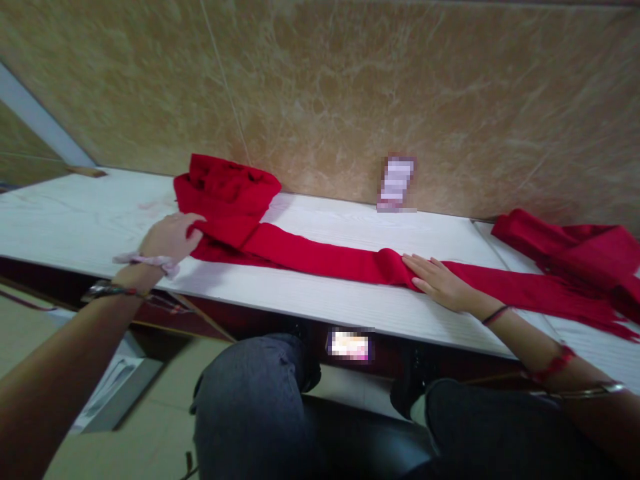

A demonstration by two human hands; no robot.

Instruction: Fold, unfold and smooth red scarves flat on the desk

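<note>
A long red scarf (pixel 320 259) lies lengthwise along a narrow white tabletop, folded into a strip. Its right end carries a fringe, and its left part runs into a bunched heap against the wall. My left hand (pixel 173 239) pinches the scarf's edge beside that heap. Flat on the strip, right of the middle, rests my right hand (pixel 440 283) with its fingers stretched out; a small raised roll of cloth sits just left of its fingertips. Another piece of folded red cloth (pixel 575 243) lies at the right, partly over the fringed end.
The white tabletop (pixel 330 303) meets a tan marbled wall (pixel 320 93). A blurred-out phone-like object (pixel 397 181) leans against the wall. Below the table's front edge are my knees (pixel 250 393), a second pixelated item (pixel 349 345) and a grey-white box (pixel 120 387) at the left.
</note>
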